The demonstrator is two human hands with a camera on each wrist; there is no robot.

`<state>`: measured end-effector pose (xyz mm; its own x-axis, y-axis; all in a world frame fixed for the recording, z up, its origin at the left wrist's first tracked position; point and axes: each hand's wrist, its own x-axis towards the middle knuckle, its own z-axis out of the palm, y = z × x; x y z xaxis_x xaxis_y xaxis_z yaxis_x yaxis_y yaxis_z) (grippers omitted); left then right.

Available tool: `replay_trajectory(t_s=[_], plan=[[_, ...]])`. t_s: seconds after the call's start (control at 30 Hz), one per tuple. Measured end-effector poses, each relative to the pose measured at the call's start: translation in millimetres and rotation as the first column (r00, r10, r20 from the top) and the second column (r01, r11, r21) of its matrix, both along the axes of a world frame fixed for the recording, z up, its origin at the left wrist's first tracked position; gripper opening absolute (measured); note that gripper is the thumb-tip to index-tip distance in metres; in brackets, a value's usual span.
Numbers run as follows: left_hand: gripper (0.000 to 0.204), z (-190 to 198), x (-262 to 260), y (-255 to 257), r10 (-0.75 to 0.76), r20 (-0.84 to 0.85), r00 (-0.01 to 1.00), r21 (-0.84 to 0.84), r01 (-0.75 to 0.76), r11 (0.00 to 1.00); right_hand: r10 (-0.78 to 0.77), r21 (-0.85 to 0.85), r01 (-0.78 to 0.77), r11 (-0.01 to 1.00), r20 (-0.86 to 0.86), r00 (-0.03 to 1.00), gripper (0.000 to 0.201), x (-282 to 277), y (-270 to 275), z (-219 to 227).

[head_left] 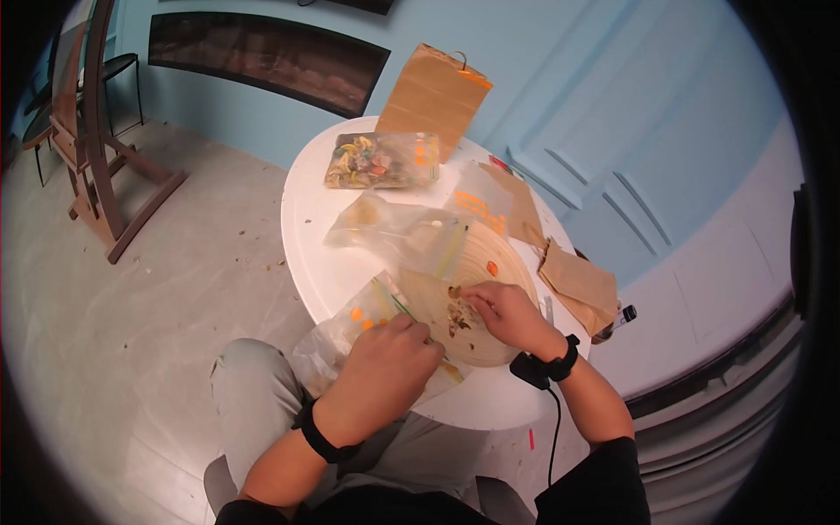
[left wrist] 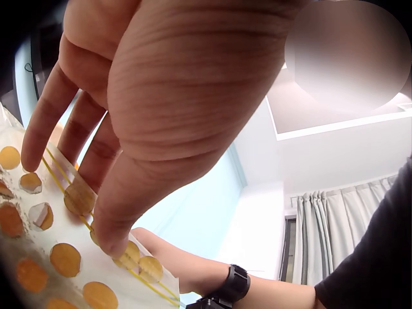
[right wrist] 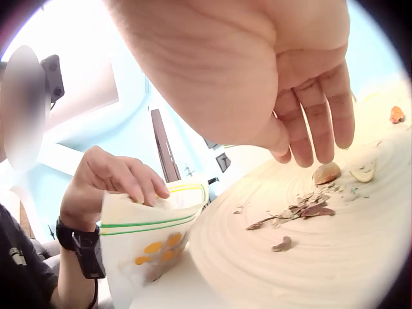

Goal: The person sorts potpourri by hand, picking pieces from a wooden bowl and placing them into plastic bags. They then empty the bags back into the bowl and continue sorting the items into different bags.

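Observation:
My left hand [head_left: 389, 367] pinches the zip edge of a clear plastic bag [head_left: 372, 306] with orange spots; in the left wrist view the thumb lies along the yellow zip line and the other fingers are behind the film. Over the round ridged tray [head_left: 512, 346] is my right hand [head_left: 514, 322], its fingers extended downward. A brown rounded piece [right wrist: 327, 172] lies at those fingertips; whether they touch it I cannot tell. Beside it are a pale slice [right wrist: 364, 172] and dark dried fragments [right wrist: 309, 210]. An orange piece [head_left: 492, 269] sits farther back on the tray.
A second clear bag [head_left: 385, 232] lies behind the first. Farther back are a filled bag of colourful dried pieces [head_left: 382, 160] and an upright brown paper bag [head_left: 430, 96]. More paper packaging [head_left: 577, 282] is at the right edge of the white table [head_left: 306, 254].

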<state>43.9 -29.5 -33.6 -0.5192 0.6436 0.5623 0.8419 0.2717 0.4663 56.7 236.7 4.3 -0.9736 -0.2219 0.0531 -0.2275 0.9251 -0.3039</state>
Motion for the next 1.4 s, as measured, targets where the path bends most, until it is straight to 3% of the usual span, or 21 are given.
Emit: replay_trajectory(t_s=[0.07, 0.17, 0.27, 0.37, 0.47, 0.57, 0.67, 0.77, 0.87, 1.0, 1.23, 1.4], plan=[[0.008, 1, 1, 2, 0.007, -0.005, 1.000, -0.028, -0.007, 1.000, -0.082, -0.058, 0.084, 0.995, 0.030, 0.996, 0.023, -7, 3, -2], [0.008, 0, 2, 3, 0.011, -0.010, 1.000, -0.023, -0.011, 1.000, 0.038, 0.017, -0.037, 0.999, -0.093, 0.995, 0.022, -18, 12, -16], [0.008, 0, 2, 2, 0.020, -0.011, 1.000, -0.025, -0.020, 0.999, 0.015, 0.107, -0.018, 0.994, 0.033, 0.999, 0.019, -23, 14, -19], [0.008, 1, 2, 0, 0.021, 0.002, 1.000, -0.039, -0.021, 0.999, -0.104, 0.132, 0.097, 0.987, 0.040, 0.994, 0.017, -22, 11, -13], [0.008, 1, 2, -1, 0.020, 0.003, 1.000, -0.039, -0.020, 0.999, -0.260, -0.002, 0.261, 0.965, 0.040, 0.965, 0.018, -21, 16, -14], [0.008, 1, 1, -1, 0.016, 0.002, 1.000, -0.035, -0.016, 0.999, -0.301, -0.009, 0.304, 0.953, 0.107, 0.948, 0.021, -16, 23, -13], [0.006, -1, 1, -1, 0.001, 0.007, 1.000, -0.016, -0.001, 1.000, -0.265, -0.057, 0.271, 0.961, 0.094, 0.960, 0.022, -11, 32, -18], [0.004, -3, 1, 0, -0.019, 0.015, 1.000, 0.018, 0.019, 1.000, -0.176, -0.214, 0.212, 0.953, 0.175, 0.969, 0.021, -10, 33, -18], [0.004, -3, 1, 1, -0.017, 0.010, 1.000, 0.024, 0.017, 1.000, -0.214, -0.415, 0.375, 0.829, 0.383, 0.899, 0.022, -12, 34, -18], [0.004, -2, 2, 2, -0.017, 0.005, 1.000, 0.022, 0.017, 1.000, -0.235, -0.424, 0.448, 0.787, 0.466, 0.853, 0.022, -14, 35, -18], [0.009, -1, 2, 1, 0.019, -0.013, 1.000, -0.057, -0.020, 0.998, -0.290, -0.388, 0.471, 0.792, 0.439, 0.850, 0.022, -17, 39, -18], [0.003, -3, 3, 3, -0.015, 0.013, 1.000, 0.010, 0.015, 1.000, -0.353, -0.314, 0.447, 0.838, 0.314, 0.882, 0.020, -26, 57, -26]])
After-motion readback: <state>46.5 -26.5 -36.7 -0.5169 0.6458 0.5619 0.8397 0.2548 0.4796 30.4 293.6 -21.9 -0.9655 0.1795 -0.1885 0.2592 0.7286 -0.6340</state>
